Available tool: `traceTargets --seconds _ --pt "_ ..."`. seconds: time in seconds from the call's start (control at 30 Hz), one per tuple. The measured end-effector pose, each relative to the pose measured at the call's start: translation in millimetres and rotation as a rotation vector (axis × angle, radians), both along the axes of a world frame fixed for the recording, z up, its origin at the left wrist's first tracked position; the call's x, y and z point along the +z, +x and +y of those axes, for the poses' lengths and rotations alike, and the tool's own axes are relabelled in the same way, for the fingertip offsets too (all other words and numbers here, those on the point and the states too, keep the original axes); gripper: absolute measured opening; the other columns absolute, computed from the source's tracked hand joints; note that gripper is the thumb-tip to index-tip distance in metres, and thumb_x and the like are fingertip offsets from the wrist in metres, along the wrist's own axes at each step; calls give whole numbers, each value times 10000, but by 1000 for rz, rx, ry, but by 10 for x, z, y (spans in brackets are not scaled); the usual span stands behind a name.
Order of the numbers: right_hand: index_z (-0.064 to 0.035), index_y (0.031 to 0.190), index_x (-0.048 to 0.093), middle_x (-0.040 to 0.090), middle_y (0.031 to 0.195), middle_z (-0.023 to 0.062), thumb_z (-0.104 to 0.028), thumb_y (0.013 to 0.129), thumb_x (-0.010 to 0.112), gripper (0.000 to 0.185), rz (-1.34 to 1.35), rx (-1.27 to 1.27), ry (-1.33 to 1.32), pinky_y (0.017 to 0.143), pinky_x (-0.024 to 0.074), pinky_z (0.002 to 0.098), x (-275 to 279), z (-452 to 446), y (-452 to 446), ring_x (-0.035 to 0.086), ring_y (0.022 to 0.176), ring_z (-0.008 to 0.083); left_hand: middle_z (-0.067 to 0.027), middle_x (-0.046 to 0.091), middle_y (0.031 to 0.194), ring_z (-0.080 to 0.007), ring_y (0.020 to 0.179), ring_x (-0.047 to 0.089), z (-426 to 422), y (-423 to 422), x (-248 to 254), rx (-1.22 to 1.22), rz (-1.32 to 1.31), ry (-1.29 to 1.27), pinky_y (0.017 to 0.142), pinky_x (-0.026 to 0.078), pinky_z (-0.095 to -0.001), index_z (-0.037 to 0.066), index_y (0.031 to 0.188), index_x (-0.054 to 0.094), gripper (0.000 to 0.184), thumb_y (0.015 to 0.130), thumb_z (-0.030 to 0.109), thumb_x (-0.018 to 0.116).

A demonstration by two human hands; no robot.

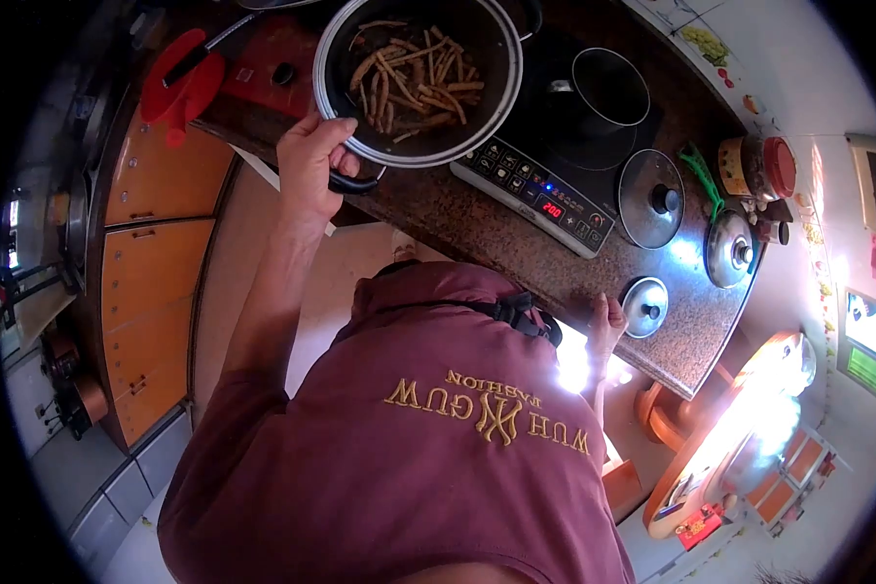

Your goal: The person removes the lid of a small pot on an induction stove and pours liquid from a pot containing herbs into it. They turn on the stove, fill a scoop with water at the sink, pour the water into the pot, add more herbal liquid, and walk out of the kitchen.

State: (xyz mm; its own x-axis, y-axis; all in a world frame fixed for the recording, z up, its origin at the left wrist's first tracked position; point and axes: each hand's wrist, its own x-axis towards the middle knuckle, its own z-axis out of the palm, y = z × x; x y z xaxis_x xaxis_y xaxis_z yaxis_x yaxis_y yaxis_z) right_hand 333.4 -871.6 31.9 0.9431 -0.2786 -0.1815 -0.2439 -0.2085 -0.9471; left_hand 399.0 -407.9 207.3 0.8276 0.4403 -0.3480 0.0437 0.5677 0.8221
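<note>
A dark pot (514, 58) with a pale metal rim is at the top of the view, holding long, thin brown strips of food (414, 83). My left hand (311, 156) is closed on the pot's near side, at its black handle, with the thumb on the rim. By the counter's front edge is my right hand (608, 321), fingers curled in and nothing visible in them. Just beside it lies a small glass lid (644, 308) with a black knob. Right of the pot, an induction cooker (535, 200) shows a red 200.
On the cooker stands a smaller dark pot (610, 90). A larger glass lid (650, 200), another lid (729, 249), a green utensil (701, 175) and jars (749, 167) are on the right of the counter. A red plastic item (183, 88) is at the left.
</note>
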Motion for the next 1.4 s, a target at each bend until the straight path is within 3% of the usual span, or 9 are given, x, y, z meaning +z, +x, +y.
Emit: traceTargets --seconds 0.03,0.17,0.37,0.6,0.73,0.9,1.03,1.13,1.4 --pt "-59 666 560 471 604 -76 -232 911 604 303 -9 -4 7 490 270 204 -29 -2 -7 364 550 22 43 433 566 -41 450 373 -9 17 33 -12 -25 2 406 328 -192 45 797 582 55 804 3 616" --pt "-57 671 564 455 584 -75 -233 912 600 301 -42 14 3 476 262 209 108 79 5 354 530 23 38 418 555 -63 455 379 -64 98 201 -54 -57 62 417 308 -224 100 736 533 135 810 38 628" --pt "-60 667 574 439 552 -62 -244 907 605 304 -47 33 129 461 251 214 580 383 54 348 509 30 35 436 548 -53 437 382 -151 235 322 -63 -131 61 409 338 -208 13 799 587 37 800 0 621" --pt "-69 631 545 436 539 -61 -239 900 608 325 5 32 -61 449 249 224 351 184 25 341 505 30 28 449 544 -56 430 387 -264 412 448 -101 -201 75 412 355 -210 2 783 590 38 801 7 623" --pt "-68 605 508 443 535 -56 -227 897 609 347 -72 -11 67 442 269 227 245 208 17 372 501 35 18 475 554 -54 436 404 -340 526 533 -99 -194 123 413 358 -213 -8 777 599 34 796 8 621" --pt "-59 616 517 437 548 -57 -235 910 594 351 -25 29 -15 465 263 232 360 192 28 359 522 41 7 505 570 -56 440 419 -408 691 579 -111 -218 153 416 355 -210 -12 781 607 27 791 12 611" --pt "-62 610 524 433 546 -63 -213 896 617 336 -39 -34 158 456 240 226 565 362 84 345 512 33 -2 522 579 -58 438 424 -452 827 616 -131 -238 162 424 353 -209 -15 784 609 39 795 22 609" --pt "-53 616 547 435 539 -64 -223 894 621 334 -54 -6 -6 455 237 221 245 136 37 341 507 28 -11 537 590 -58 438 428 -503 919 667 -131 -245 176 428 352 -206 -13 783 608 39 797 24 608" --pt "-41 630 575 494 544 -46 -230 884 630 321 -97 -61 -10 444 269 210 204 169 32 378 487 32 -20 555 605 -58 445 435 -601 1162 664 -171 -278 191 428 353 -205 -11 783 610 47 805 31 609"
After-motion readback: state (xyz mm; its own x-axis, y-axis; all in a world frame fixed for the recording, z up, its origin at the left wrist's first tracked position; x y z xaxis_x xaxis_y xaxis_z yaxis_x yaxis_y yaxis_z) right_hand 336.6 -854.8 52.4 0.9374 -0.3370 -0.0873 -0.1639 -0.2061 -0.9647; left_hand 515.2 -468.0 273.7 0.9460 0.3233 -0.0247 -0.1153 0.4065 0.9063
